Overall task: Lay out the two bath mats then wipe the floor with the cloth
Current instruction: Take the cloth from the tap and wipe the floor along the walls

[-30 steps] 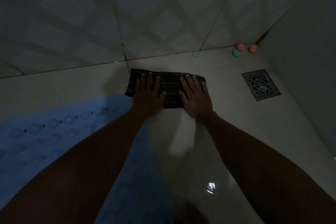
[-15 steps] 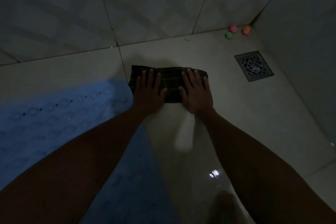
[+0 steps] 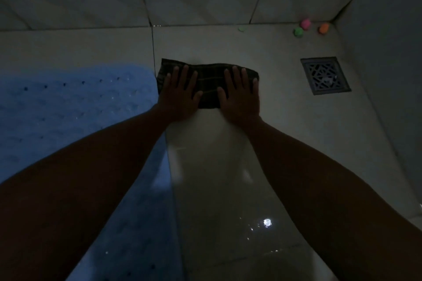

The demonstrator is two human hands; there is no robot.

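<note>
The folded cloth [image 3: 209, 84] lies long axis left-right under both flat, spread palms: left hand [image 3: 180, 96], right hand [image 3: 239, 96], blue mat [image 3: 68, 109] just left.

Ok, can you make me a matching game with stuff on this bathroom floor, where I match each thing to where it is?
Things:
1. cloth
2. bath mat
3. floor drain
4. little coloured balls

Places:
A. in the far corner by the walls
B. under both flat hands
C. on the left, blue, beside the cloth
D. on the right, set into the floor

Pairs: 1-B, 2-C, 3-D, 4-A
</note>
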